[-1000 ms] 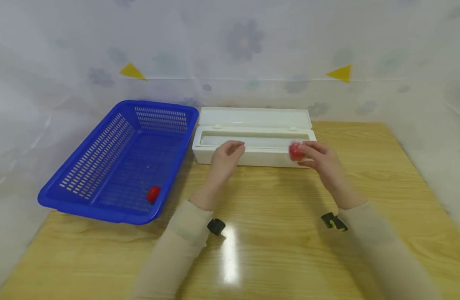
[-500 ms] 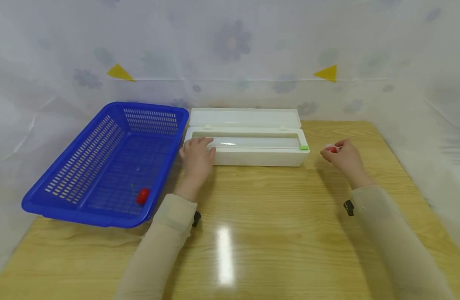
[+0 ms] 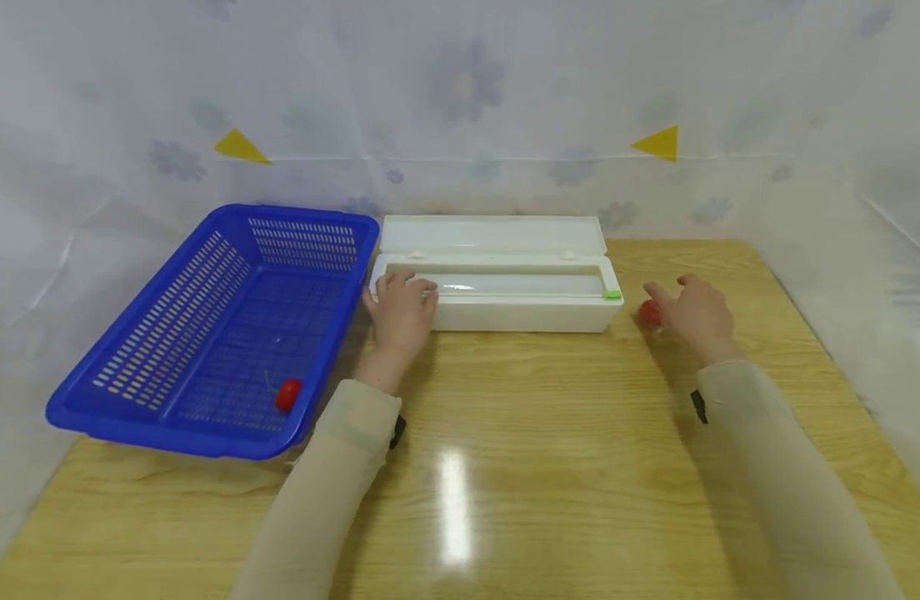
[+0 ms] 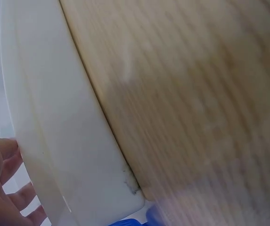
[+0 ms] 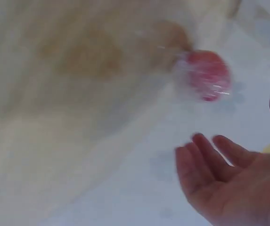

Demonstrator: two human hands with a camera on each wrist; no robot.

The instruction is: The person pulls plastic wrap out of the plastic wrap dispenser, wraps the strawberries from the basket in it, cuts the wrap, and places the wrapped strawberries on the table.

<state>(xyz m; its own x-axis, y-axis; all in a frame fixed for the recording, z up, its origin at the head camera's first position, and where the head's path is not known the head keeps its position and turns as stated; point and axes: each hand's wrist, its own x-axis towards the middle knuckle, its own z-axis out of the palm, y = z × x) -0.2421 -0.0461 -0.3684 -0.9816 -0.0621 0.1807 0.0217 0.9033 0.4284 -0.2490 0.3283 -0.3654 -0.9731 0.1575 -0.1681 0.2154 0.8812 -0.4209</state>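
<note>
Judging by the spread fingers, the step in hand is leaving the wrapped red thing (image 3: 650,313) on the desk (image 3: 550,467) in front of the right hand (image 3: 696,321). Doing this well is likely calling for lifting the fingers straight away, so that no loose wrap is clinging to a fingertip and dragging the thing along; a rounded thing like this is probably rolling easily if nudged. The left hand (image 3: 402,321) is best staying light at its end of the white box (image 3: 520,318), steadying it without pushing.

The right hand is holding nothing: its fingers are spreading loosely, and the right wrist view is showing a gap between them and the wrapped red thing. That thing is lying just ahead and to the inner side of the right hand, well apart from the left one. The left hand is resting relaxed fingers on the near end of the white box, gripping nothing. Beyond its outer side, a red fruit (image 3: 287,395) is lying in the blue basket (image 3: 167,437).
</note>
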